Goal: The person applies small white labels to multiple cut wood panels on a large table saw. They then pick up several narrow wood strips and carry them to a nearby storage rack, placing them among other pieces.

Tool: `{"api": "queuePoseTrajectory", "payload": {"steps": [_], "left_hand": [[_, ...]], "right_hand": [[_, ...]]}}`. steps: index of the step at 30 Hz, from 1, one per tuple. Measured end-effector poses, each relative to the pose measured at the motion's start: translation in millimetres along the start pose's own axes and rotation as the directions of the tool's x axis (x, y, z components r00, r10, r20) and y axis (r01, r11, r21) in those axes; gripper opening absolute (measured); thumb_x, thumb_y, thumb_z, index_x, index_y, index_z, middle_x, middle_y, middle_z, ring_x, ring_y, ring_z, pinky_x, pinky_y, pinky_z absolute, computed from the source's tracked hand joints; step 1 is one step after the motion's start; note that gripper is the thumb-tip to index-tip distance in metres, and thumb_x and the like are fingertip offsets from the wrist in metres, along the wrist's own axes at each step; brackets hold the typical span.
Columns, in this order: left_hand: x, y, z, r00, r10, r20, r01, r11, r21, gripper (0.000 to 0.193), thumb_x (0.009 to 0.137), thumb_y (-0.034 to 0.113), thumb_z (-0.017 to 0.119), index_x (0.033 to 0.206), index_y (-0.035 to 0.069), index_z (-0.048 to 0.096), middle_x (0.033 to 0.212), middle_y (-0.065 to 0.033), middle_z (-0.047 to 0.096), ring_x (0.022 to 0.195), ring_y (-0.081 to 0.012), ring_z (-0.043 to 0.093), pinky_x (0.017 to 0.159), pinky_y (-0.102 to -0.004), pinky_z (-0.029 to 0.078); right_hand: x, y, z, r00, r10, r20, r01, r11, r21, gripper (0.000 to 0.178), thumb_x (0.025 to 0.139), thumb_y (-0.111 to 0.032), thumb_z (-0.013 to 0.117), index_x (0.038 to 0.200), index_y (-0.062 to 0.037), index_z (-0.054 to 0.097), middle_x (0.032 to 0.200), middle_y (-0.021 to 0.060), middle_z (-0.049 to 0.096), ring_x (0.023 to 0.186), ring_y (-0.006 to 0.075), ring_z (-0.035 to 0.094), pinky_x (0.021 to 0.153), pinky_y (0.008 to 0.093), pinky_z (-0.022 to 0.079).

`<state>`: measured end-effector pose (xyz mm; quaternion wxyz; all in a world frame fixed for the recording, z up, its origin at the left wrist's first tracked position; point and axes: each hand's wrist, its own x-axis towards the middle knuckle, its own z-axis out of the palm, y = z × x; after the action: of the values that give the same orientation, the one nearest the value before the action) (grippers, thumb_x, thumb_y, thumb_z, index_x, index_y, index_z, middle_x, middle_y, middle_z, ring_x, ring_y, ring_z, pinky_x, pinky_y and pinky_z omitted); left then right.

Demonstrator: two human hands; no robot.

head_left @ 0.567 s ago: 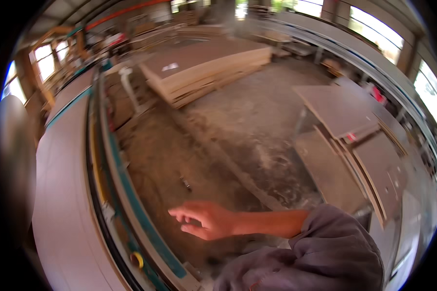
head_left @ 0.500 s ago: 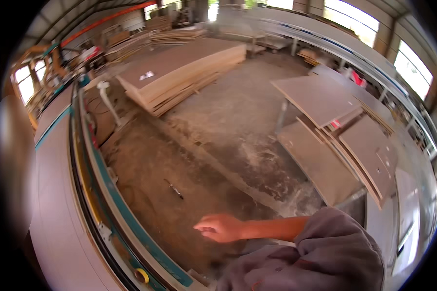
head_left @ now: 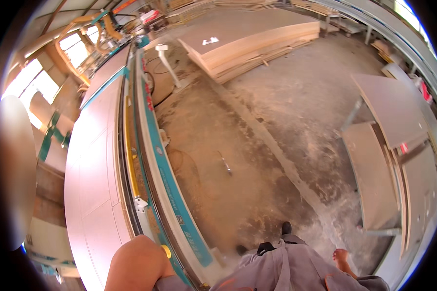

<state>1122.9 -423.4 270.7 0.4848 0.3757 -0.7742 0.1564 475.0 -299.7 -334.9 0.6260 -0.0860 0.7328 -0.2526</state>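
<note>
My right hand (head_left: 341, 254) hangs low at my right side above the concrete floor, loosely curled, with nothing visible in it. It is small in view and touches nothing. A bare, bent part of my left arm (head_left: 138, 262) fills the lower left, close by, with a grey sleeve (head_left: 169, 283) beside it; no left fingers show. This arm overlaps the edge of a long machine bed (head_left: 90, 194) with pale panels on it. Along the bed runs a teal and white rail (head_left: 172, 194). A yellow tape roll (head_left: 166, 251) sits partly behind the left arm.
A tall stack of boards (head_left: 257, 41) stands ahead. At the right, brown panels (head_left: 374, 174) lie on a low stand. A small thin tool (head_left: 225, 163) lies on the floor. A white post (head_left: 167, 65) stands beside the machine. My dark shoe (head_left: 286, 228) shows below.
My view has turned left and down. My right hand has dropped from in front of me to my right side. My bent left arm has come into view at the lower left.
</note>
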Motion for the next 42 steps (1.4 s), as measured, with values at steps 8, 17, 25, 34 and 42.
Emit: {"api": "queuePoseTrajectory", "payload": {"steps": [8, 17, 25, 34, 42], "left_hand": [[17.3, -55.1, 26.6, 0.991, -0.134, -0.001, 0.133, 0.981, 0.141, 0.035, 0.092, 0.024, 0.053, 0.121, 0.004, 0.053, 0.093, -0.0112, 0.06, 0.083, -0.0286, 0.059, 0.072, -0.0381, 0.05], [23.1, -276.5, 59.1, 0.985, -0.169, 0.03, 0.171, 0.983, -0.063, 0.034, 0.091, 0.023, 0.053, 0.118, 0.001, 0.055, 0.093, -0.0129, 0.061, 0.082, -0.0314, 0.06, 0.072, -0.0401, 0.05], [93.9, -475.3, 150.4, 0.997, -0.061, 0.04, 0.073, 0.85, -0.522, 0.031, 0.084, 0.025, 0.063, 0.1, -0.001, 0.061, 0.083, -0.0134, 0.061, 0.074, -0.0306, 0.06, 0.065, -0.0402, 0.048], [181.3, -680.6, 269.8, 0.972, 0.002, 0.233, 0.227, 0.219, -0.949, 0.036, 0.092, 0.03, 0.055, 0.098, -0.005, 0.062, 0.089, -0.015, 0.061, 0.077, -0.0303, 0.059, 0.067, -0.0395, 0.045], [236.4, -838.1, 310.4, 0.998, -0.064, 0.027, 0.036, 0.153, -0.988, 0.032, 0.095, 0.025, 0.048, 0.084, -0.002, 0.06, 0.081, -0.0129, 0.059, 0.07, -0.0296, 0.058, 0.062, -0.04, 0.044]], "right_hand": [[89.1, -257.2, 242.7, 0.704, -0.493, 0.511, 0.667, 0.213, -0.714, 0.013, 0.08, -0.011, 0.055, 0.077, -0.0085, 0.067, 0.062, 0.0071, 0.059, 0.056, 0.0183, 0.059, 0.052, 0.0332, 0.046], [92.6, -454.8, 523.8, 0.672, -0.519, 0.528, 0.736, 0.545, -0.401, 0.021, 0.084, -0.009, 0.062, 0.102, 0.0002, 0.065, 0.083, 0.0062, 0.067, 0.069, 0.0129, 0.061, 0.063, 0.0266, 0.05], [139.9, -448.7, 552.3, 0.552, -0.217, 0.805, 0.714, -0.376, -0.591, 0.019, 0.081, -0.026, 0.063, 0.088, -0.0093, 0.067, 0.088, 0.0118, 0.068, 0.081, 0.0253, 0.065, 0.069, 0.0383, 0.051], [372.4, -585.1, 624.7, 0.63, -0.176, 0.757, 0.517, -0.633, -0.577, 0.017, 0.077, -0.026, 0.06, 0.078, -0.0114, 0.068, 0.082, 0.0042, 0.067, 0.079, 0.0235, 0.064, 0.068, 0.0351, 0.05], [330.2, -933.5, 1040.0, 0.631, -0.513, 0.582, 0.776, 0.425, -0.467, 0.015, 0.078, -0.009, 0.063, 0.091, -0.0035, 0.068, 0.073, 0.005, 0.066, 0.065, 0.0138, 0.062, 0.06, 0.0284, 0.05]]}}
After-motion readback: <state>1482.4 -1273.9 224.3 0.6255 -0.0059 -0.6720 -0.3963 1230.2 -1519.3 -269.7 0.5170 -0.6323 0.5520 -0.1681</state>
